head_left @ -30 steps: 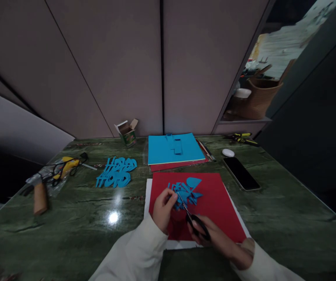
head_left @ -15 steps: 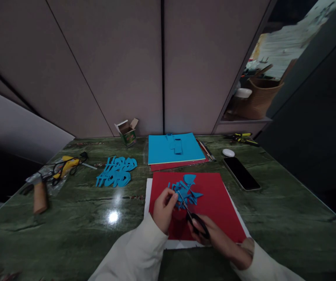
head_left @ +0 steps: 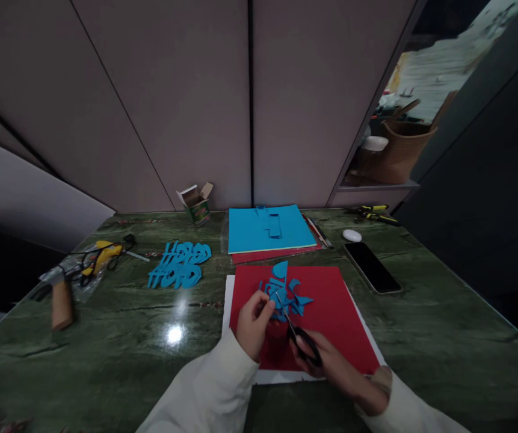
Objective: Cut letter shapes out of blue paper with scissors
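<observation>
Paper (head_left: 280, 270) pinched in the left hand (head_left: 252, 323) could be miscut if the scissors (head_left: 292, 329), gripped by the right hand (head_left: 327, 356), slip.

Loose and off-white, the left sleeve (head_left: 209, 385), softly creased, ends just behind the bare left hand (head_left: 253, 323), while the matching right sleeve (head_left: 405, 406) stops farther back from the ungloved right hand (head_left: 319, 355), its wide cuff (head_left: 382, 380) darker and brownish at the opening.
</observation>
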`<act>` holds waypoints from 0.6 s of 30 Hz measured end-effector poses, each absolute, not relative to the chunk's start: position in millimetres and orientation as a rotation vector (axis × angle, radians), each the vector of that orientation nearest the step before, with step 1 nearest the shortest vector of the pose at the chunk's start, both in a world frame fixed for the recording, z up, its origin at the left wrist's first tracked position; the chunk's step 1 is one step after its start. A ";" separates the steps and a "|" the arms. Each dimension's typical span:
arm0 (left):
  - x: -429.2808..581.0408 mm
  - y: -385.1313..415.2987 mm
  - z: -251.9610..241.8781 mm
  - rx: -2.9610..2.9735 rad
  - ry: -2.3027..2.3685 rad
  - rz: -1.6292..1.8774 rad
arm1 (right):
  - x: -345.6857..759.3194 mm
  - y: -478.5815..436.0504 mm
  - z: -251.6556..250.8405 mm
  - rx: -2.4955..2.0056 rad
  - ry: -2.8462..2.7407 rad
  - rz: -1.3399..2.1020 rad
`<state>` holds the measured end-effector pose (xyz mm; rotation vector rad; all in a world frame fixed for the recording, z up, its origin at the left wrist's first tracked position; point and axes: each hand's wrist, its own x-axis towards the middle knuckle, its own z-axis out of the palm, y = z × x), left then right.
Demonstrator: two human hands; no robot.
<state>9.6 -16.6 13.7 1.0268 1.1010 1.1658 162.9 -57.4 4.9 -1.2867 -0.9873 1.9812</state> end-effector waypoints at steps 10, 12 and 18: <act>9.7 -17.3 11.4 1.015 1.081 1.138 | 163.1 -57.5 -0.7 -1.322 -0.940 1.979; 9.2 -16.7 10.2 1.020 1.076 1.144 | 163.1 -57.0 0.2 -1.301 -0.942 1.983; 6.3 -12.4 5.9 1.001 1.100 1.116 | 163.4 -56.4 8.5 -1.306 -1.112 1.925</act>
